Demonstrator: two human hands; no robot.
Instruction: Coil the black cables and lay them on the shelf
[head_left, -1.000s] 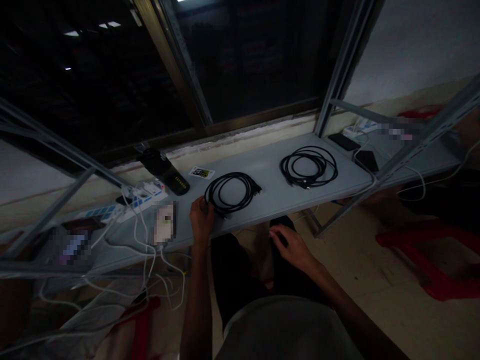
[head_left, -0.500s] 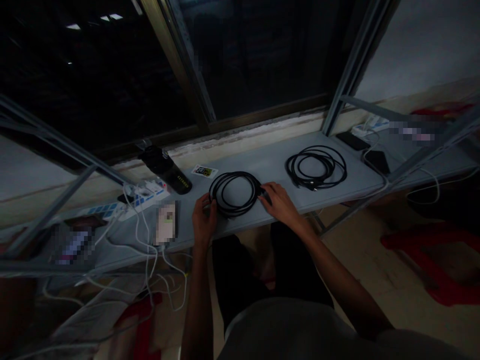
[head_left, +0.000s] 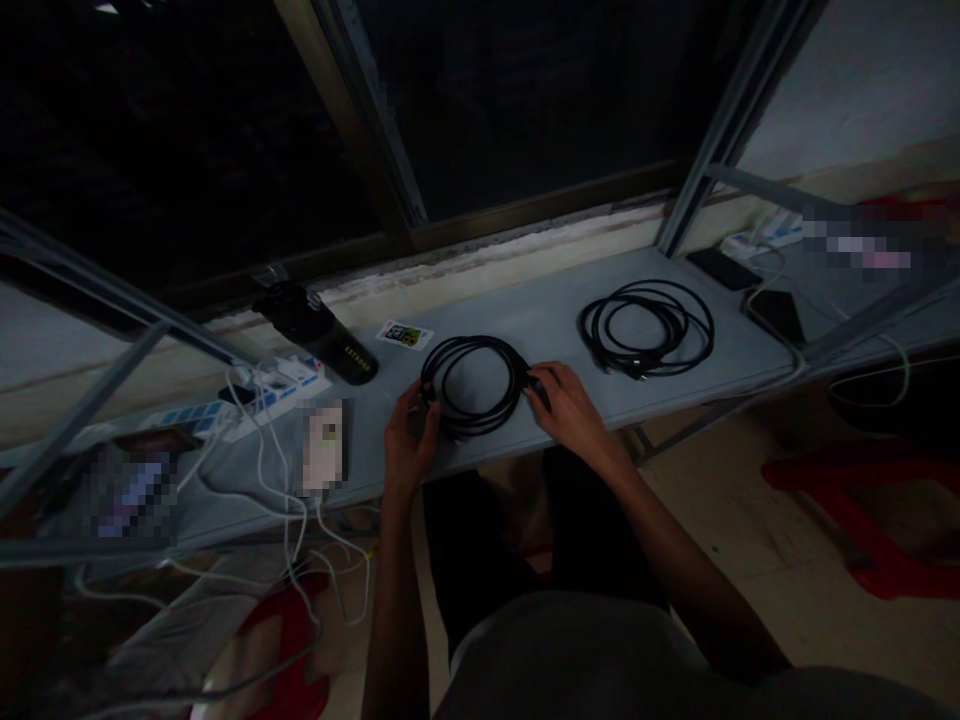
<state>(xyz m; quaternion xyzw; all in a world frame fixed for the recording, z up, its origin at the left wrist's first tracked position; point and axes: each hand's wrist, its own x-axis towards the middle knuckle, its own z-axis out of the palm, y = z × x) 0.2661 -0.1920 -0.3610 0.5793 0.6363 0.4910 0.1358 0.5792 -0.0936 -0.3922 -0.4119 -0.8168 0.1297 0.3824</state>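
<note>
A black cable [head_left: 519,374] wound into a round coil lies on the narrow grey table in front of me. My left hand [head_left: 409,443] grips the coil's left edge, thumb and fingers curled around the strands. On the opposite side, my right hand [head_left: 568,408] pinches the coil's right edge, where something dark sits under the fingertips; dim light hides its detail. A second coil of black cable [head_left: 681,322] rests to the right, untouched, with its plug ends at the front.
Left of the coil are a dark bottle [head_left: 319,335], a card [head_left: 403,334], a phone [head_left: 322,450] with a white cord, and a power strip [head_left: 289,392]. Dark phones [head_left: 724,269] lie far right. A metal frame [head_left: 690,210] rises from the table; red stools [head_left: 847,520] stand below.
The view has shifted slightly. Both hands keep hold of the coil's two sides, and the coil itself looks almost unchanged in place and shape.
</note>
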